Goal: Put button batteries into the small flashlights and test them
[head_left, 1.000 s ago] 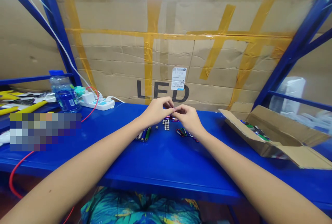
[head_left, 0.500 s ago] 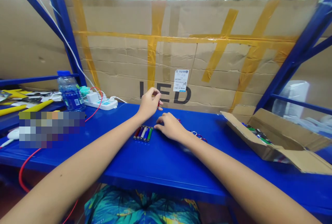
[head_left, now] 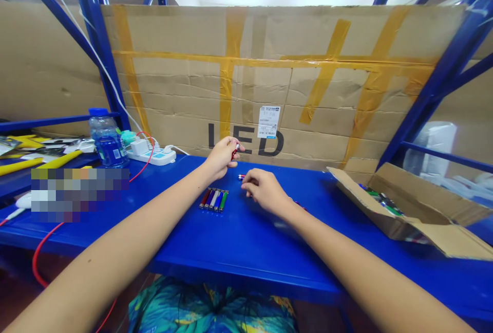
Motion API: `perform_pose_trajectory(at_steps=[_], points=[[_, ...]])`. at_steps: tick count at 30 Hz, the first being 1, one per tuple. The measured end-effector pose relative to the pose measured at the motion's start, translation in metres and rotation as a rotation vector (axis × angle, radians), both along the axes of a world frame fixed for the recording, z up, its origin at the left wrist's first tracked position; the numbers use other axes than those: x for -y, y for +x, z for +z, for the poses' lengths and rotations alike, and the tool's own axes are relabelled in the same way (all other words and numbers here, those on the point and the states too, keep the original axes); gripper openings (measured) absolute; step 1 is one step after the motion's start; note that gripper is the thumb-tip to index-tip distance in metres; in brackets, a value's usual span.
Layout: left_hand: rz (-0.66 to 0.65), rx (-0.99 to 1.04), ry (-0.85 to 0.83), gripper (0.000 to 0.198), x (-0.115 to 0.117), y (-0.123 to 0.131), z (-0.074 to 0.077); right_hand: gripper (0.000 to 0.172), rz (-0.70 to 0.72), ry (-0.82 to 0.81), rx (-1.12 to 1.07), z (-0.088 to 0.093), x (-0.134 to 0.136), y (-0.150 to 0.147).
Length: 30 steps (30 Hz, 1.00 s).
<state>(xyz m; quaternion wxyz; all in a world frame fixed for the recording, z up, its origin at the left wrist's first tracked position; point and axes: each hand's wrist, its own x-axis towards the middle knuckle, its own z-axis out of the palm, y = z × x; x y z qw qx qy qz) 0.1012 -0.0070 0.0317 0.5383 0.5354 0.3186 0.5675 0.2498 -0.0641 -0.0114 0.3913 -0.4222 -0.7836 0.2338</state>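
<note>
From my head camera, I hold a short red metal tube (head_left: 234,152) raised above the tabletop (head_left: 239,243) in my left hand (head_left: 220,158), its silvery end poking out past the fingers. Gripping it by the body seems meant to leave that end free and in plain sight. My left fingers are closed around it, thumb side up.

My right hand (head_left: 265,188) hangs low and to the right, fingers loosely curled and partly open; whether anything small sits between thumb and fingertips I cannot tell. Just beyond those fingertips lies another tube (head_left: 241,177), mostly hidden by my hand.

Below my left hand, a row of slim metal tubes (head_left: 213,200) in red, blue, silver and green lies side by side, probably so that each one stays distinct and within easy reach. Well to the right of my right hand, an open cardboard carton (head_left: 418,188) keeps more tubes (head_left: 382,200) contained.
</note>
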Motion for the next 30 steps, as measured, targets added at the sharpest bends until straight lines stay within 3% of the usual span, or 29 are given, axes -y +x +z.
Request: perform_pose_trajectory(at_steps=[3, 9, 15, 22, 26, 30], points=[[-0.089, 0.015, 0.007, 0.013, 0.003, 0.001, 0.001, 0.002, 0.027, -0.079, -0.285, 0.016, -0.001, 0.014], [-0.238, -0.118, 0.059, 0.011, 0.009, 0.005, 0.0, 0.019, -0.034, 0.006, -0.518, 0.036, -0.018, 0.046], [-0.255, -0.394, 0.219, 0.007, 0.011, 0.011, -0.011, 0.019, -0.06, 0.091, -0.441, 0.032, -0.021, 0.051], [-0.276, -0.415, 0.3, 0.017, 0.007, 0.013, -0.019, 0.014, -0.07, 0.205, -0.311, 0.024, -0.018, 0.045], [-0.222, -0.527, 0.351, 0.009, 0.009, 0.015, -0.019, 0.009, -0.107, 0.238, -0.262, 0.019, -0.019, 0.045], [-0.151, -0.712, 0.462, 0.023, 0.012, 0.015, -0.017, 0.007, -0.116, 0.219, -0.247, 0.02, -0.019, 0.048]])
